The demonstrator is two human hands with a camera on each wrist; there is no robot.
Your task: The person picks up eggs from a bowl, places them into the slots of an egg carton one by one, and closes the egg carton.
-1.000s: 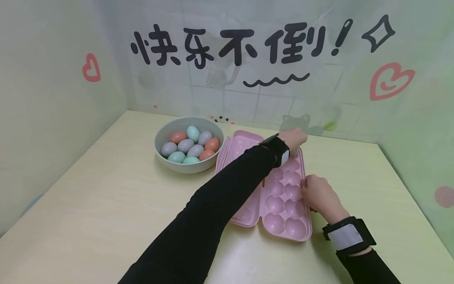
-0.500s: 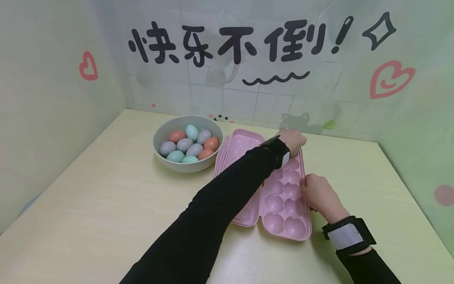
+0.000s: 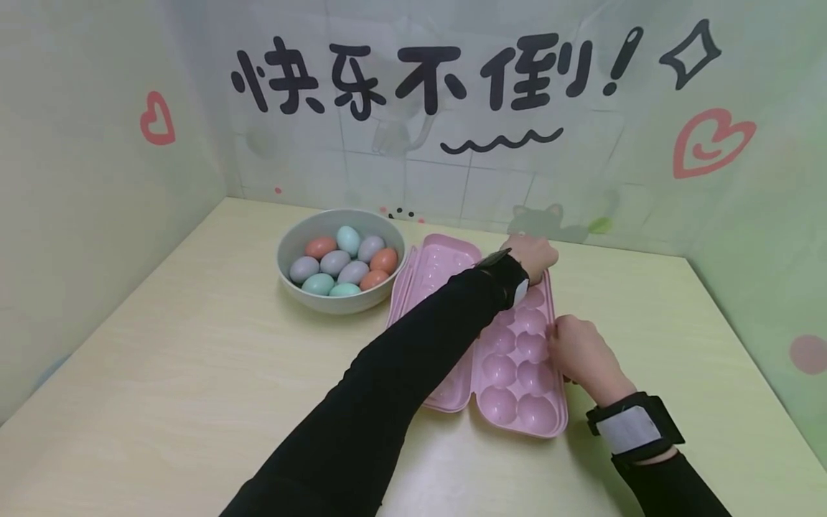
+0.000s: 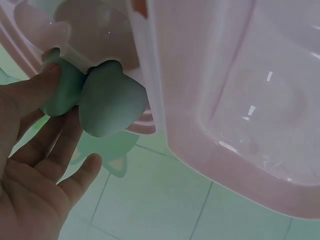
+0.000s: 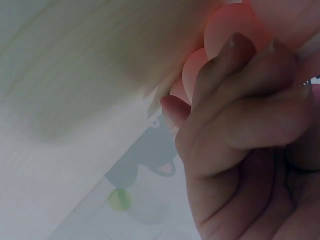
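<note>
A pink egg box [image 3: 497,388] lies open on the table, its rows of round cups on the right half. Reaching across it, my left hand [image 3: 531,255] is at the far end of the cups. In the left wrist view, thumb and fingers pinch a blue-green egg [image 4: 67,90] at a cup. Beside it, touching or nearly so, sits another blue-green egg [image 4: 110,102]. At the box's right side, my right hand [image 3: 584,355] holds the edge. Its curled fingers lie against the rounded undersides of the cups [image 5: 232,32] in the right wrist view.
Left of the egg box stands a grey bowl [image 3: 342,305] with several orange, lilac and blue-green eggs. The box's lid half [image 3: 449,255] lies beside the bowl, partly under the left sleeve [image 3: 388,373]. A printed backdrop [image 3: 413,93] closes off the table's back.
The head view has shifted very slightly. Both hands stay almost where they were, the left at the far cups and the right on the box's edge.
</note>
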